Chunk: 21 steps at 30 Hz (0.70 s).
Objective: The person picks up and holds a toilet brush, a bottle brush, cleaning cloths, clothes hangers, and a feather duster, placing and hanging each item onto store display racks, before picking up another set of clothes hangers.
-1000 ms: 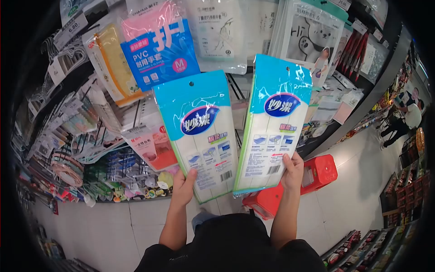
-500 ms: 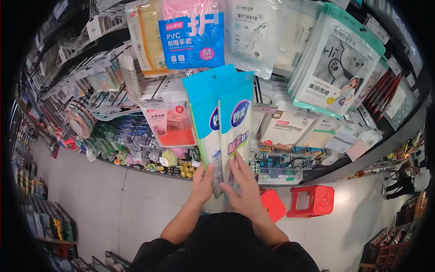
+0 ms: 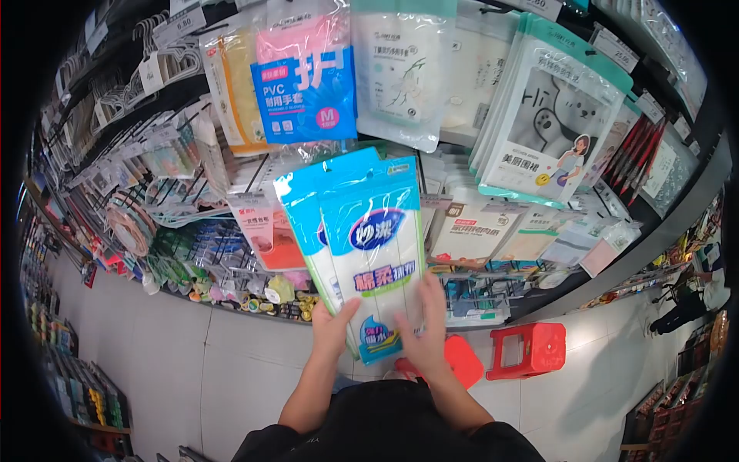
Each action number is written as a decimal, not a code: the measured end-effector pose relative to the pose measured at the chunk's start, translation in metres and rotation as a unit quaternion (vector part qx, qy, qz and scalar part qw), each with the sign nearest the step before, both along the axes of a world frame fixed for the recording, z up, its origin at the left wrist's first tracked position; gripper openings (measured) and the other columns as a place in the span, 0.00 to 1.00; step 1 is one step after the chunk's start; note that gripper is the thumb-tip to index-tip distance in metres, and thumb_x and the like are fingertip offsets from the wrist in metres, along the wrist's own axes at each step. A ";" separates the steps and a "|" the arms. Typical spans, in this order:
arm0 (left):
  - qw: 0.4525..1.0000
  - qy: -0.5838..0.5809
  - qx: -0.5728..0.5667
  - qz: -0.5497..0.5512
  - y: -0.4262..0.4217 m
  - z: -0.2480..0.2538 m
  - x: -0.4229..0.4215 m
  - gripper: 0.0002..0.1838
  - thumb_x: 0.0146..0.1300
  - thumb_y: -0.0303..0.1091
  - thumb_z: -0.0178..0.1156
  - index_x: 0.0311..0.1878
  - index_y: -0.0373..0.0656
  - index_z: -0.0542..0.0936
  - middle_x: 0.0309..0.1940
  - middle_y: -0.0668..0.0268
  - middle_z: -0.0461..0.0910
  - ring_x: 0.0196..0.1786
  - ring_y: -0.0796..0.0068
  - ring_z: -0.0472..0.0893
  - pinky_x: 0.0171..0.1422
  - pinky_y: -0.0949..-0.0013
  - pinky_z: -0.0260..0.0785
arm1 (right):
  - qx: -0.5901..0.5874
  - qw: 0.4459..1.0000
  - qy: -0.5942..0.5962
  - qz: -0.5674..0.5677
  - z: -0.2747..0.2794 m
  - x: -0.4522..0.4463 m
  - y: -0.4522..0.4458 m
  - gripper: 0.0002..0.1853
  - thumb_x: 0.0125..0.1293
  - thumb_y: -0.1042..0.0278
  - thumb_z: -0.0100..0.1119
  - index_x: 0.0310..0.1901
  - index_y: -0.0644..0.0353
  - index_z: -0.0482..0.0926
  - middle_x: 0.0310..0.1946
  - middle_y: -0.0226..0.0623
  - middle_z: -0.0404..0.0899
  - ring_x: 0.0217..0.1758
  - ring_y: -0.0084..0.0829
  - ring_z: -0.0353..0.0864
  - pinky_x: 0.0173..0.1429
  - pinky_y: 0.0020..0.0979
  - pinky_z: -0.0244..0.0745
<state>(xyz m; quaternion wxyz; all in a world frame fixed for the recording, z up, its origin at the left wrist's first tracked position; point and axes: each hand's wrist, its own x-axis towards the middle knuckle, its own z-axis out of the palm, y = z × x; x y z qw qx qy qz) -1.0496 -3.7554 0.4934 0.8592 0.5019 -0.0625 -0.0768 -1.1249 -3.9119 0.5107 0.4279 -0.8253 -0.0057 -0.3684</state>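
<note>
Two packs of cleaning cloths (image 3: 377,266) with blue tops, white bodies and printed lettering are held up in front of me. They overlap, the rear pack (image 3: 298,206) showing along the left and top of the front one. My left hand (image 3: 332,327) grips their lower left edge, thumb on the front. At the lower right edge of the front pack is my right hand (image 3: 428,327), its thumb over the front and its fingers along the side, slightly blurred. Behind the packs hang bagged PVC gloves (image 3: 308,92) and a bagged apron (image 3: 550,127).
A curved shelf edge (image 3: 585,289) runs behind the packs, with hanging goods above it. Two red stools (image 3: 543,350) stand on the tiled floor (image 3: 254,346) at the right. Clothes hangers (image 3: 173,69) hang at upper left. Part of another person (image 3: 681,312) shows at far right.
The packs have come down and turned so the front pack faces me more fully, covering much of the rear one. My right hand has shifted from the front onto its right edge.
</note>
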 end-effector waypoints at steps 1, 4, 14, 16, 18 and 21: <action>1.000 -0.007 0.000 -0.020 0.002 0.001 -0.001 0.15 0.60 0.22 0.60 0.51 0.34 0.76 0.46 0.60 0.81 0.44 0.74 0.81 0.50 0.70 0.73 | 0.090 0.996 0.011 0.019 -0.005 0.002 -0.011 0.31 0.61 0.73 0.59 0.65 0.67 0.60 0.67 0.53 0.60 0.70 0.46 0.59 0.70 0.41 0.54; 0.996 -0.036 0.010 -0.084 0.003 -0.001 -0.005 0.17 0.62 0.24 0.60 0.54 0.34 0.74 0.48 0.60 0.80 0.47 0.74 0.79 0.51 0.69 0.72 | 0.395 0.907 0.031 0.145 -0.006 0.003 -0.027 0.27 0.66 0.77 0.52 0.65 0.69 0.58 0.61 0.44 0.67 0.65 0.30 0.65 0.67 0.30 0.59; 0.977 -0.118 0.080 -0.156 -0.006 0.019 -0.005 0.18 0.66 0.29 0.56 0.57 0.34 0.71 0.50 0.62 0.78 0.51 0.77 0.76 0.55 0.71 0.70 | 0.375 0.912 0.041 0.163 -0.002 -0.010 -0.035 0.20 0.68 0.74 0.54 0.59 0.69 0.66 0.52 0.38 0.75 0.53 0.23 0.73 0.59 0.25 0.66; 0.973 -0.119 0.097 -0.174 -0.008 0.026 -0.008 0.19 0.66 0.29 0.57 0.59 0.34 0.70 0.51 0.62 0.77 0.51 0.78 0.76 0.55 0.71 0.69 | 0.385 0.909 0.024 0.155 -0.002 -0.009 -0.040 0.20 0.68 0.74 0.53 0.59 0.69 0.65 0.52 0.38 0.75 0.53 0.23 0.73 0.58 0.25 0.66; 0.963 -0.111 0.141 -0.201 -0.007 0.026 -0.008 0.21 0.66 0.30 0.57 0.60 0.34 0.68 0.52 0.62 0.77 0.52 0.78 0.75 0.56 0.71 0.69 | 0.359 0.920 0.006 0.158 0.004 -0.007 -0.043 0.20 0.68 0.74 0.53 0.60 0.69 0.65 0.52 0.38 0.74 0.54 0.23 0.72 0.59 0.25 0.66; 0.957 -0.142 0.146 -0.207 -0.009 0.035 -0.010 0.23 0.65 0.29 0.59 0.61 0.34 0.67 0.52 0.63 0.76 0.51 0.80 0.75 0.56 0.71 0.68 | 0.310 0.937 -0.005 0.161 0.011 -0.001 -0.050 0.22 0.67 0.74 0.53 0.61 0.69 0.64 0.53 0.38 0.74 0.55 0.23 0.72 0.59 0.25 0.66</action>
